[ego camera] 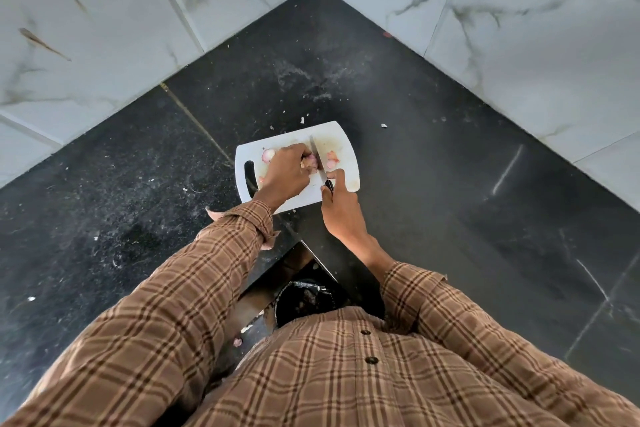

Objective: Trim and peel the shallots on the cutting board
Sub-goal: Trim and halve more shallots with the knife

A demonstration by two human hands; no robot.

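A white cutting board [341,139] with a handle slot lies on the black counter. My left hand [285,175] presses a pinkish shallot [311,160] down on the board, its fingers covering most of it. My right hand [341,206] grips a knife [317,158] by its dark handle; the blade lies against the shallot's right side, pointing away from me. Another shallot piece [267,154] sits left of my fingers. Pink peel scraps [333,160] lie to the right of the blade.
Marble-tiled walls meet in a corner behind the black stone counter [433,191]. Small white peel bits [383,126] dot the counter near the board. Below the counter's inner corner stands a dark bin [304,298] with scraps inside.
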